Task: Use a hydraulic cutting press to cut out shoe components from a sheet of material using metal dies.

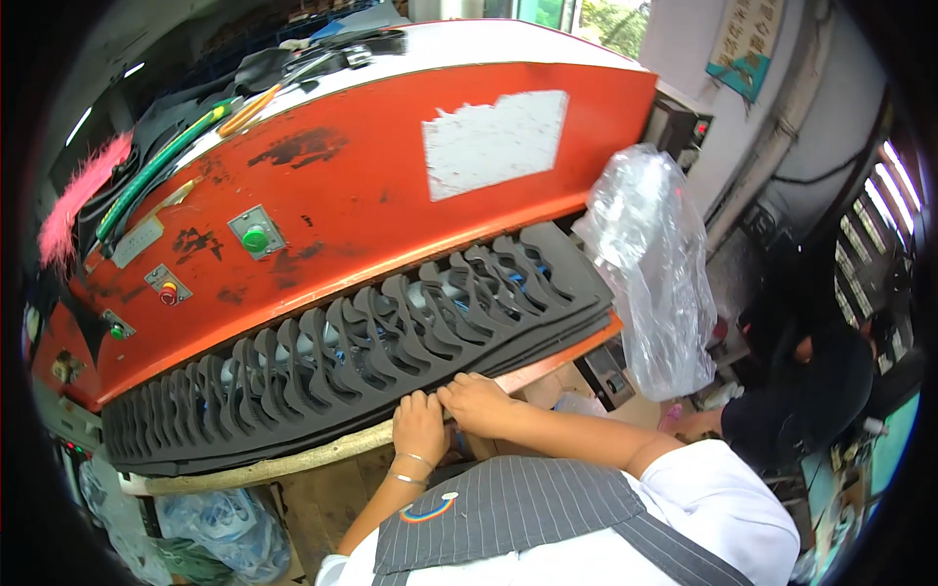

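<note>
A stack of black foam sheets (391, 383) with rows of wavy cut-outs lies along the front ledge of a red machine. My left hand (420, 427), with two bracelets at its wrist, has its fingers curled over the stack's near edge. Close beside it on the right, my right hand (475, 403) grips the same edge, its fingers bent. Both thumbs are mostly hidden. Through the cut-outs, bits of blue and pale grey show beneath the foam.
The red machine's front panel (362, 166) rises behind the foam, with a green button (255, 238) and a red button (168, 292). A clear plastic bag (650, 273) hangs at the right end. Plastic bags (225, 527) lie below left. Another person (811, 391) is at far right.
</note>
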The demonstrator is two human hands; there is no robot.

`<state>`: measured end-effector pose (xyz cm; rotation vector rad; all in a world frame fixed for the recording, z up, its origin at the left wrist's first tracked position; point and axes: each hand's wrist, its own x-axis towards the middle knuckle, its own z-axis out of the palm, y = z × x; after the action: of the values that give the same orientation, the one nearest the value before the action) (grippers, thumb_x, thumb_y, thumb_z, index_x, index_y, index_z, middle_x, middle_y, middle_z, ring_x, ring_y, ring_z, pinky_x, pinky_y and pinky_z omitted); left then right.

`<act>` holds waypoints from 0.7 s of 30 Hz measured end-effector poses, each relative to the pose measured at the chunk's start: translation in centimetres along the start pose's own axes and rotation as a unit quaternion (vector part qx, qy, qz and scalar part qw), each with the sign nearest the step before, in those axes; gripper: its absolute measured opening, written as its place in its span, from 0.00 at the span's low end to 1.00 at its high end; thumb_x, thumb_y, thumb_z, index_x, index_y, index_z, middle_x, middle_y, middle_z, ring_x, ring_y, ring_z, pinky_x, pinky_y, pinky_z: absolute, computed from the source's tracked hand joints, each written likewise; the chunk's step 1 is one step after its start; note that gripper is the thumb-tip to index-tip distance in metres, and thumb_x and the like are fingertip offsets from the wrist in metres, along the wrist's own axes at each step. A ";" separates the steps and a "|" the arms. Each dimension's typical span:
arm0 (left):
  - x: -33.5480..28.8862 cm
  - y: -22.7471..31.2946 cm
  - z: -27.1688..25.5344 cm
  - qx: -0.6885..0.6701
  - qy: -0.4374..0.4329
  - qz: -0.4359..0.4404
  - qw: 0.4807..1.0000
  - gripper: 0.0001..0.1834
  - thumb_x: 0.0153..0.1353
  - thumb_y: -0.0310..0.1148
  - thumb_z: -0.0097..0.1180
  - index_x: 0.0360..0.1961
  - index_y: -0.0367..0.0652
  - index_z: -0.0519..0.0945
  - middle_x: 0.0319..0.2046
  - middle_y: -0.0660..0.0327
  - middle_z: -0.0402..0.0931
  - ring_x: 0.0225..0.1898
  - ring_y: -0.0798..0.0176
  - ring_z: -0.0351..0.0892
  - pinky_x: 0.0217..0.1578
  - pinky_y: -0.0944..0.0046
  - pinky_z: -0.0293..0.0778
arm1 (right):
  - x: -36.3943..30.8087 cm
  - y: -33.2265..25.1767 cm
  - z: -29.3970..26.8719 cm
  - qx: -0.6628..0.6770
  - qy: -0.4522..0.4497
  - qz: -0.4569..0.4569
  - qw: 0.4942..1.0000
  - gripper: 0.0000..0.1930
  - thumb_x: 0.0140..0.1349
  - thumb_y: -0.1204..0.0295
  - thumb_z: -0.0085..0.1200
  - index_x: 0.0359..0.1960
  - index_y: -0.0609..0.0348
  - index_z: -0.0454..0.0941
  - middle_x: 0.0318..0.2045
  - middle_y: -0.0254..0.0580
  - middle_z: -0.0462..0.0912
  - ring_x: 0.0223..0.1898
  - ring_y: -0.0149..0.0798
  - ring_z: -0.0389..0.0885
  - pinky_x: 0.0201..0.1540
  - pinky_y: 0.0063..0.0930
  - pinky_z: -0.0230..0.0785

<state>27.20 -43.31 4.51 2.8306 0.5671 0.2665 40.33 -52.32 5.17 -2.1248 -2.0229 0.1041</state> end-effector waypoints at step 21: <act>-1.4 5.7 -4.5 -0.039 -0.314 0.030 0.948 0.19 0.51 0.43 0.66 0.40 0.42 0.81 0.33 0.50 0.79 0.34 0.47 0.79 0.36 0.53 0.74 | -7.0 13.2 -13.8 0.381 -0.032 -0.025 0.924 0.16 0.57 0.61 0.58 0.43 0.57 0.80 0.35 0.48 0.84 0.38 0.48 0.83 0.43 0.38 0.73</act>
<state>26.97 -48.06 10.17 2.6364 0.3141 -0.5741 55.48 -61.15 15.40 -1.5759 -1.6617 0.8137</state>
